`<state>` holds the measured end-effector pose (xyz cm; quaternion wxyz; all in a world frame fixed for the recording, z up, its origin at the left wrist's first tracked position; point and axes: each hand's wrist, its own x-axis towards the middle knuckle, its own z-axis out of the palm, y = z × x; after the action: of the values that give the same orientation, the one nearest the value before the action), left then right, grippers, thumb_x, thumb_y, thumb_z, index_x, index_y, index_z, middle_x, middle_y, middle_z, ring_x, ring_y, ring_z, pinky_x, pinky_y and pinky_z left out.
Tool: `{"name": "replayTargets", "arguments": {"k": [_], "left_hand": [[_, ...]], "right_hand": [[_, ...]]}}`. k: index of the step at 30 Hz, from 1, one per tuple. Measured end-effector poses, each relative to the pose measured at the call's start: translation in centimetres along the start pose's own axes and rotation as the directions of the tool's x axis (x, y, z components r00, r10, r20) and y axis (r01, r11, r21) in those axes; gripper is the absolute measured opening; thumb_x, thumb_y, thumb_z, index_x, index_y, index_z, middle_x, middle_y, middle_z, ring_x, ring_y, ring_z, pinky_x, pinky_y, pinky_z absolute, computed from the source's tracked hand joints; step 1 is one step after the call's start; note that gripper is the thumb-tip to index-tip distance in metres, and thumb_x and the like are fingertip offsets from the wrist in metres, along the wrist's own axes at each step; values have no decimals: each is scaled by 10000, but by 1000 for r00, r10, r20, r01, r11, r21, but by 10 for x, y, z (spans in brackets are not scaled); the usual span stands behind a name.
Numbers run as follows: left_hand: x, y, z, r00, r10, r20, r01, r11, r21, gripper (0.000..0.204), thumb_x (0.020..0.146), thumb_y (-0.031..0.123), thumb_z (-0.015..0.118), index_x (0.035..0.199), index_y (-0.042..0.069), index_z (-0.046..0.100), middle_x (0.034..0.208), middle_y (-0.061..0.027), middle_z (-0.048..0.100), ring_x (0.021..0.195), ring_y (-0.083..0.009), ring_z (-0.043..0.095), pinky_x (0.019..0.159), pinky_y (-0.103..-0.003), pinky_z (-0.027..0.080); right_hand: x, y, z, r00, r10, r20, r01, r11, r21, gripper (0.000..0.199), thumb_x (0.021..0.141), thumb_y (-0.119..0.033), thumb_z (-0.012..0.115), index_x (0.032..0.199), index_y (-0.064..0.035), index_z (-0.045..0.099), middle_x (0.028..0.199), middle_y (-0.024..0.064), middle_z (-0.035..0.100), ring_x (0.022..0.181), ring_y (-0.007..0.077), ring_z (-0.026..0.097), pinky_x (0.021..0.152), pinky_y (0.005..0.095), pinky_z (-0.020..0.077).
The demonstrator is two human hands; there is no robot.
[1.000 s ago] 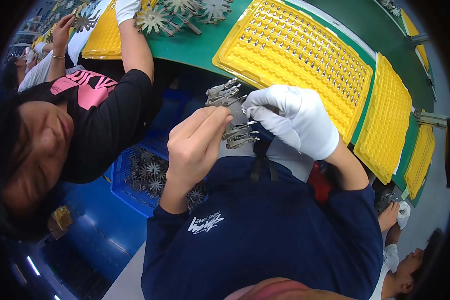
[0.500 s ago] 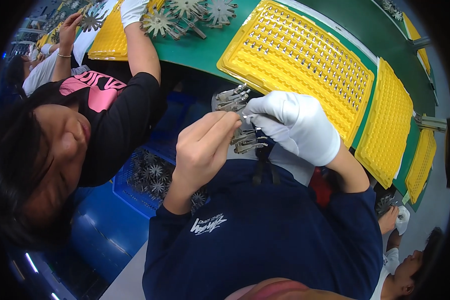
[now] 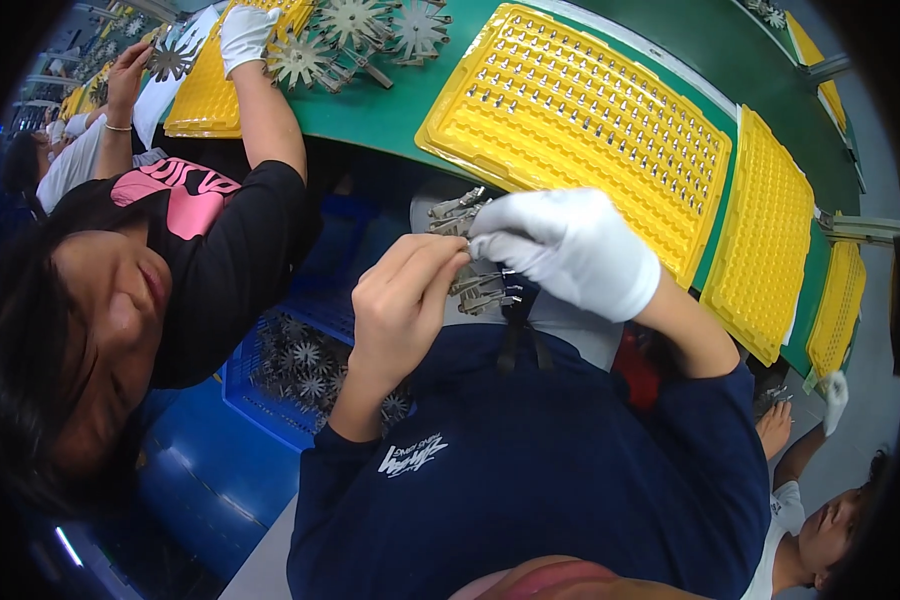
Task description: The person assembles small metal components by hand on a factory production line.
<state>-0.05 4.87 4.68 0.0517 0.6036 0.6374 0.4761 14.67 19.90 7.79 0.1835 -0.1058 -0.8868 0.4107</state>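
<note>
**Metal cluster held up between both hands, close to the chest**

Grips a grey metal cluster [image 3: 478, 288] of small pieces branching off a stem, in the air at chest height, just short of the green belt [image 3: 390, 110]. Pinches it from the left with the bare left hand [image 3: 405, 300], thumb and fingertips closed on the lower prongs. Wraps it from the right with the white-gloved right hand [image 3: 570, 250], fingers curled shut over the upper part. Covers the middle of the piece with the glove, so cannot tell just where the two grips meet.

Probably kept off the belt and near the body so that either hand can turn it freely. Possibly gloved on one side against the sharp prongs and left bare on the other for finer touch.

Faces a yellow tray [image 3: 580, 110] studded with rows of pegs, lying straight ahead on the belt within easy reach, with more like it further right. Sits beside a blue crate [image 3: 250, 400] low on the left, holding more star-shaped clusters. Shares the belt with a co-worker's gloved hand [image 3: 242, 30], resting among loose star clusters [image 3: 355, 25] well apart.
</note>
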Motion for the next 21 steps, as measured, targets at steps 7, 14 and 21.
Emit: {"name": "replayTargets", "arguments": {"k": [7, 14, 21], "left_hand": [[-9, -6, -8, 872, -484, 77, 452, 733, -507, 310, 884, -69, 711, 1171, -46, 594, 895, -44, 637, 723, -64, 562, 624, -235, 478], [-3, -13, -17, 992, -117, 44, 124, 963, -240, 332, 738, -53, 820, 1029, -13, 667, 976, -88, 604, 669, -122, 548, 614, -252, 473], [8, -7, -19, 986, -165, 1, 164, 983, -86, 178, 792, -79, 725, 964, -33, 729, 1142, -140, 660, 780, -137, 629, 707, -248, 493]], "right_hand": [[34, 96, -31, 993, 28, -118, -76, 900, -428, 157, 941, -172, 639, 1058, -94, 708, 993, 157, 707, 941, 362, 680, 833, 438, 545], [57, 152, -22, 997, -82, 11, 72, 795, -602, 194, 889, -60, 657, 1073, -102, 701, 955, 127, 638, 904, 339, 655, 811, 413, 530], [64, 146, -24, 990, -117, 75, 137, 739, -660, 174, 891, -74, 651, 1056, -95, 700, 964, 126, 640, 903, 340, 653, 802, 406, 529]]}}
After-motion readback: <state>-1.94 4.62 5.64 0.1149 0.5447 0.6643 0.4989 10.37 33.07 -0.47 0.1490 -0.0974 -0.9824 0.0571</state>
